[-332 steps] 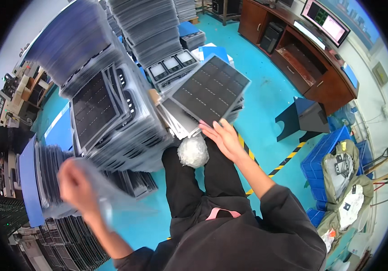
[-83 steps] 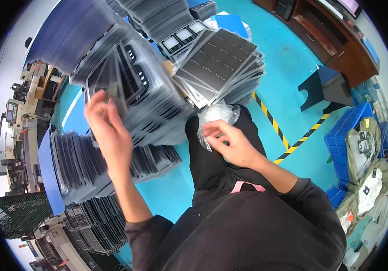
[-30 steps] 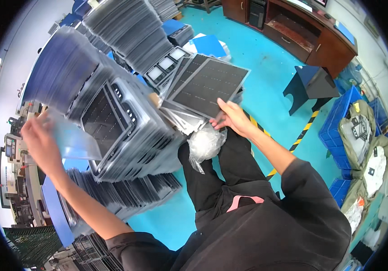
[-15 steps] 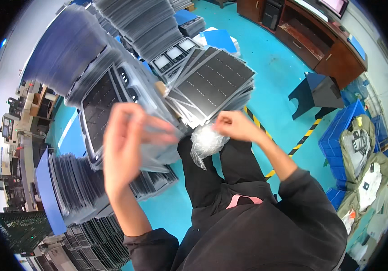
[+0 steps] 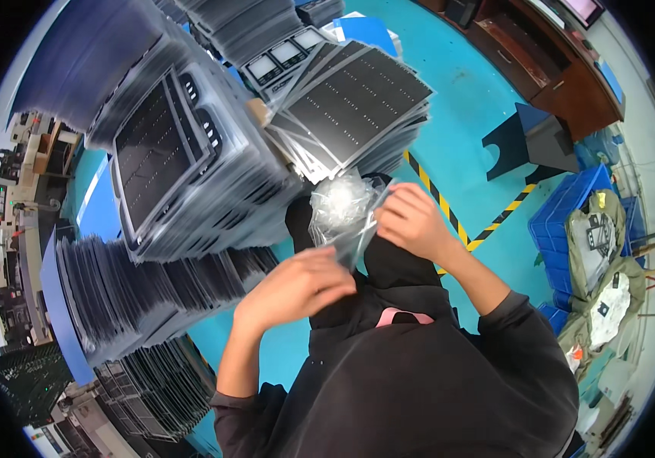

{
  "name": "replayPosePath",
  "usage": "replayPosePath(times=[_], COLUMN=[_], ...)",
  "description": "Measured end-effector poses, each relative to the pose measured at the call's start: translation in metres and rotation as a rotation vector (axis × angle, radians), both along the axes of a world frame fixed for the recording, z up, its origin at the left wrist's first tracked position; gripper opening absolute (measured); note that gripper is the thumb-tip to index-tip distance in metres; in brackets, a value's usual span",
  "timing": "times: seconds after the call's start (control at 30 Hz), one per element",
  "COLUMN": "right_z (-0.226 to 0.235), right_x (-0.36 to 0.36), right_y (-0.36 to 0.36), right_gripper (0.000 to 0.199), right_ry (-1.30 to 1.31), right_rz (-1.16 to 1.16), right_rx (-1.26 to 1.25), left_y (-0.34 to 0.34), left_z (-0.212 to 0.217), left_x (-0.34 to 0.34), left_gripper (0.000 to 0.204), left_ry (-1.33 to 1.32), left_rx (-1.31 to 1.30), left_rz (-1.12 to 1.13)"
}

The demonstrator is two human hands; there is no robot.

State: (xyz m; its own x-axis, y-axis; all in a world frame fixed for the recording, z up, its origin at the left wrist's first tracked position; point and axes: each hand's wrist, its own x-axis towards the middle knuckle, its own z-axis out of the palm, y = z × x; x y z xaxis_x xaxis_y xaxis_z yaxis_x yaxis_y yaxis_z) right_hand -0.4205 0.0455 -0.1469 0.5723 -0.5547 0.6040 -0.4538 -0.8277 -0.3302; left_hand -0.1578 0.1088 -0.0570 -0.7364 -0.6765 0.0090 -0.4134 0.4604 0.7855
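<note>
A clear crumpled plastic bag (image 5: pixel 340 204) rests over my thighs, its contents pale and shiny and hard to make out. My right hand (image 5: pixel 414 221) is closed on the bag's right edge, pulling a fold of film taut. On the near side of the bag is my left hand (image 5: pixel 297 288), palm down, thumb apart from the bent fingers. Its fingertips reach the loose film, with no grip visible. Just beyond the bag lies a stack of black panels with pale borders (image 5: pixel 354 107), the top sheets fanned unevenly.
To the left rises a tall stack of film-wrapped black panels (image 5: pixel 213 191), with more panels (image 5: pixel 159 294) below it. A dark stool (image 5: pixel 530 145) and a blue crate (image 5: pixel 572 221) stand on the right. Yellow-black tape (image 5: pixel 450 217) marks the floor.
My left hand has come down and right, from above the left stack to the bag. My right hand has shifted slightly right and down, stretching the film. The view has tilted a little.
</note>
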Motion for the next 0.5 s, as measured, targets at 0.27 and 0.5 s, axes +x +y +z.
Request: replayPosePath(times=[0.27, 0.5], right_z=[-0.090, -0.095], right_x=[0.020, 0.025], right_y=[0.011, 0.004], right_gripper=[0.027, 0.039], right_ry=[-0.025, -0.287], right_rz=[-0.035, -0.226], right_rx=[0.481, 0.695], left_y=[0.003, -0.004], left_z=[-0.129, -0.166], left_x=[0.009, -0.012], left_gripper=[0.019, 0.096], left_ry=[0.013, 0.136], left_rx=[-0.108, -0.225], left_rz=[0.379, 0.875])
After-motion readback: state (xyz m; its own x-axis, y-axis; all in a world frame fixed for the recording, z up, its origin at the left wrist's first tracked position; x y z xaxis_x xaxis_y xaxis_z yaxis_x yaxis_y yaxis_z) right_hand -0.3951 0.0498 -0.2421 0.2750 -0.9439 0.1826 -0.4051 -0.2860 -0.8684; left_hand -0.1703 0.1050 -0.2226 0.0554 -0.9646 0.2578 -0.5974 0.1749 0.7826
